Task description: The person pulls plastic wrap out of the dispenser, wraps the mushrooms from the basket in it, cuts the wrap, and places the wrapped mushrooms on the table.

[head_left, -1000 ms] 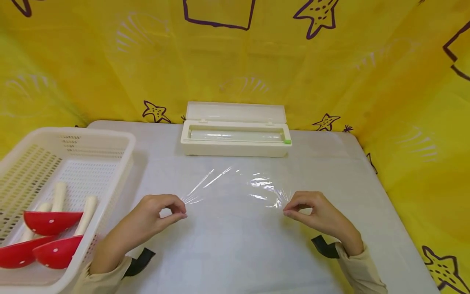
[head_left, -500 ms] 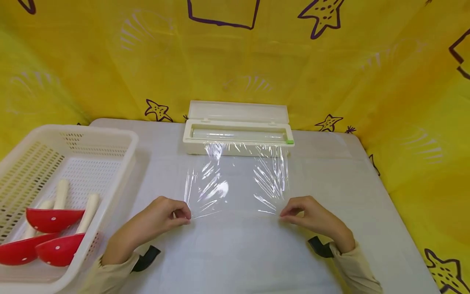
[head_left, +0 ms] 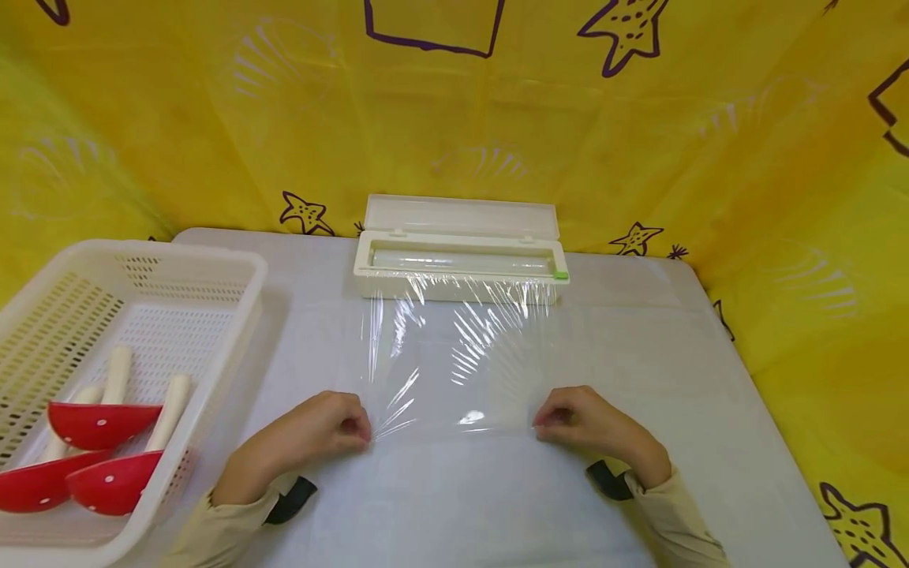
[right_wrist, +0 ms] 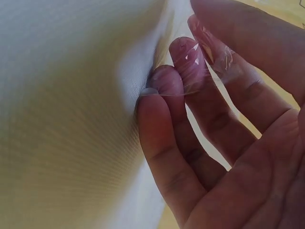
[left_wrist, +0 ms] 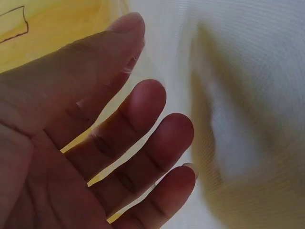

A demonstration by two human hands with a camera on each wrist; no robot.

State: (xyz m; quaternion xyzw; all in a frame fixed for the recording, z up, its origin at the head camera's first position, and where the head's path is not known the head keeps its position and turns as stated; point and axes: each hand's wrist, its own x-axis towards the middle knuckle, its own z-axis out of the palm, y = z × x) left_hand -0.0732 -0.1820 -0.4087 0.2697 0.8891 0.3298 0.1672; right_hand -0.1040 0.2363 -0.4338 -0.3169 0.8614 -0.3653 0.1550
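A clear sheet of plastic wrap [head_left: 454, 355] stretches from the front of an open cream-coloured wrap dispenser [head_left: 461, 288] toward the person. The left hand [head_left: 323, 430] pinches its near left corner between thumb and index finger; in the left wrist view the other fingers [left_wrist: 143, 107] are spread behind. At the near right corner the right hand [head_left: 592, 426] pinches the wrap, and crinkled film [right_wrist: 195, 57] shows over its fingertips in the right wrist view. Inside the dispenser lies the roll [head_left: 461, 260], and a green cutter tab [head_left: 561, 275] sits at the right of its front edge.
To the left stands a white perforated basket [head_left: 245, 315] with several red, white-dotted ladles [head_left: 106, 426] with cream handles in it. A yellow patterned cloth [head_left: 454, 102] hangs behind and beside the white-covered table [head_left: 454, 505]. The dispenser's lid [head_left: 461, 217] stands raised against that cloth.
Both hands have drawn back toward the person, pinching the wrap. The sheet now lies longer and flatter between them and the dispenser. Dispenser and basket have stayed put.
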